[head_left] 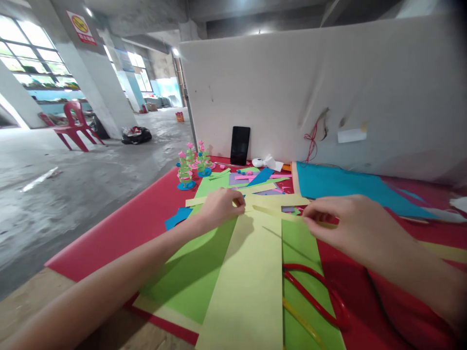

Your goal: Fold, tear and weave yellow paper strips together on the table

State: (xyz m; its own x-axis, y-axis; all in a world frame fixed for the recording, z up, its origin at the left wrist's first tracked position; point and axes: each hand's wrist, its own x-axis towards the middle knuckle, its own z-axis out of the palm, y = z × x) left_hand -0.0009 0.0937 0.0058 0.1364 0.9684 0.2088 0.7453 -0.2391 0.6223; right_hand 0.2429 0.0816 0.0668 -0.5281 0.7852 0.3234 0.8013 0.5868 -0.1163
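I am pinching a narrow strip (277,214) of paper between the thumb and fingers of my right hand (352,221), and it is stretching out above the far part of the pale yellow sheet (251,282), which is lying lengthwise in front of me. The strip is looking thin, flat and plain, in nearly the same pale yellow as the sheet; its free end is pointing towards my left hand (223,206), and a slim dark shadow is slanting across the sheet beneath it. My left hand is hovering at the sheet's far left edge with the fingers curling and their tips sitting close together; I cannot tell whether they are gripping any paper. A wider pale band (292,200) is running crosswise at the sheet's far end. Underneath the sheet a green sheet (193,287) is showing on both sides, and red handles (311,297) are resting just right of it. Beyond its far end a black phone (240,146) is leaning upright, while small beaded trees (185,172) are standing farther to the left.
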